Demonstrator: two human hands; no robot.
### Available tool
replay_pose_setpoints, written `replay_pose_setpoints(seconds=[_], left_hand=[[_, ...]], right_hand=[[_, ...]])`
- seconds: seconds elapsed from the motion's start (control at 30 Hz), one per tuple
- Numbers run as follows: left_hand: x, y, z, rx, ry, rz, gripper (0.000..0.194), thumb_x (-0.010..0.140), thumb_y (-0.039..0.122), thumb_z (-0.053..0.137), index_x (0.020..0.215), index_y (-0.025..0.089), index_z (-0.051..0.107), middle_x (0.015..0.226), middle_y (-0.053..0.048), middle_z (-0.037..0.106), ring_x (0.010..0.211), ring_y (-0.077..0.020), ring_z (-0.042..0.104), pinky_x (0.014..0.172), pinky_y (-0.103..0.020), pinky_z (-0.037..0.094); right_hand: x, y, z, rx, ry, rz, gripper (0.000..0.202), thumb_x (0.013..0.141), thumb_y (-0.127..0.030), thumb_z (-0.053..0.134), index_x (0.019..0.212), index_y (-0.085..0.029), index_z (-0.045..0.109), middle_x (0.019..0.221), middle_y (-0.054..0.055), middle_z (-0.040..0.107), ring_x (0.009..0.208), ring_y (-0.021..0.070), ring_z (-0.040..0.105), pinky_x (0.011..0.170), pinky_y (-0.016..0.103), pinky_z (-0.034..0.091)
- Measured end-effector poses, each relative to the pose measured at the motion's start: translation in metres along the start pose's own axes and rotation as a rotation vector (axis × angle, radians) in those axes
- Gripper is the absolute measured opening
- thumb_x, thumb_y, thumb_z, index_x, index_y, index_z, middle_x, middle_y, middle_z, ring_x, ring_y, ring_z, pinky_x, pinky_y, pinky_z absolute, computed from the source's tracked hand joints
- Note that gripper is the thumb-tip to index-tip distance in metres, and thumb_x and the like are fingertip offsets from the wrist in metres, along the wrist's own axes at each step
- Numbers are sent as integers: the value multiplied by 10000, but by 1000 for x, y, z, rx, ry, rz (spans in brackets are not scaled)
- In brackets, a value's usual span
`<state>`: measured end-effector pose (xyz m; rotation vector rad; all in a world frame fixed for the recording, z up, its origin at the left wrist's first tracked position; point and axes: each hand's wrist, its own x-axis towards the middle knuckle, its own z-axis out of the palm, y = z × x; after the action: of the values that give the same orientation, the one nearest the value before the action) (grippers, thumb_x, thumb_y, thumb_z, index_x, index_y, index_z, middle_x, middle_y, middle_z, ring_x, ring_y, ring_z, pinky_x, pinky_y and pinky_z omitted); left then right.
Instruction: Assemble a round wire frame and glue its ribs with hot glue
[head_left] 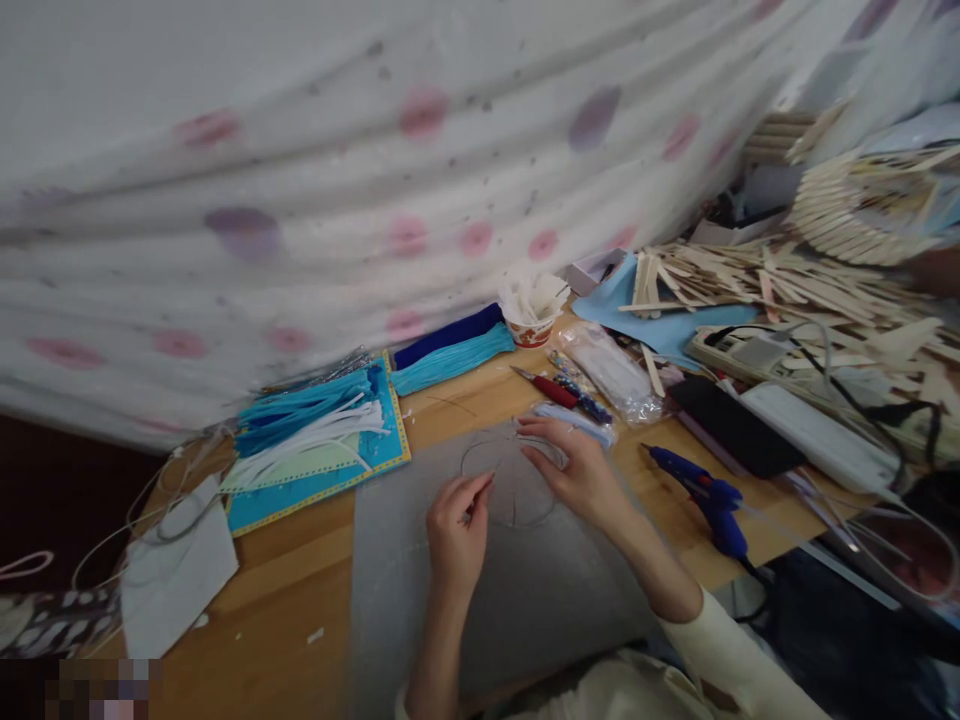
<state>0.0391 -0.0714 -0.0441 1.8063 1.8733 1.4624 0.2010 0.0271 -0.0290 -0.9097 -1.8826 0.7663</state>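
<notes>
A thin wire ring (517, 523) with fine wires across its middle lies on or just above a grey mat (405, 600). At its left side, my left hand (459, 520) is closed, thumb and fingertips pinched together by a thin wire; exactly what sits in the pinch is too small to make out. My right hand (574, 470) is at the ring's upper right edge, its thumb and fingers curved and apart, touching or hovering over the rim. Whether it grips the wire cannot be told.
Blue and white pipe cleaners (307, 430) lie at the left. A blue glue gun (701, 490), a black phone (739, 425) and a red-handled tool (553, 390) are at the right. Wooden sticks (795, 290) pile up behind, near a paper cup (531, 328).
</notes>
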Motion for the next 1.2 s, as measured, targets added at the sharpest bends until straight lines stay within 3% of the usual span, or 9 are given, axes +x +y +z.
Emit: replay_pose_setpoints(seconds=[0.5, 0.63, 0.77, 0.9, 1.0, 1.2], left_hand=[[-2, -5, -3, -28, 14, -6, 163, 881, 157, 621, 943, 217, 759, 844, -36, 756, 787, -164, 690, 735, -275, 546], [2, 0, -3, -72, -42, -66, 131, 882, 202, 623, 903, 209, 753, 885, -45, 767, 839, -173, 709, 788, -292, 555], [13, 8, -2, -88, -96, -166, 160, 885, 298, 633, 954, 201, 741, 817, -39, 755, 739, -160, 697, 721, -275, 551], [22, 9, 4, -95, -124, -197, 222, 887, 323, 630, 1046, 197, 720, 750, -19, 728, 657, -142, 659, 671, -258, 527], [26, 7, 7, -120, -145, -182, 166, 912, 288, 588, 952, 198, 721, 836, -41, 743, 755, -158, 681, 720, -273, 529], [27, 3, 8, -167, -116, -84, 114, 924, 234, 572, 891, 205, 678, 1120, -79, 706, 1078, -193, 638, 967, -357, 475]], right_hand=[[-1, 4, 2, 29, -4, -37, 170, 895, -253, 604, 1025, -250, 714, 1106, 75, 743, 1033, 230, 691, 915, 408, 541], [-2, 5, 1, 5, 31, -18, 146, 874, -273, 633, 1007, -243, 686, 1100, 85, 732, 1046, 250, 679, 915, 428, 535], [-2, 5, 3, -7, 76, 5, 108, 858, -283, 642, 954, -235, 651, 984, 78, 727, 950, 252, 685, 852, 427, 542], [-2, 6, 6, 7, 87, 4, 106, 864, -275, 635, 958, -228, 636, 994, 79, 727, 953, 250, 684, 845, 417, 536], [-3, 8, 7, 10, 95, -3, 103, 868, -276, 631, 957, -227, 640, 992, 79, 727, 950, 250, 684, 840, 414, 536], [-3, 7, 7, 15, 85, -7, 114, 873, -256, 629, 983, -228, 632, 1017, 83, 728, 966, 253, 681, 850, 423, 533]])
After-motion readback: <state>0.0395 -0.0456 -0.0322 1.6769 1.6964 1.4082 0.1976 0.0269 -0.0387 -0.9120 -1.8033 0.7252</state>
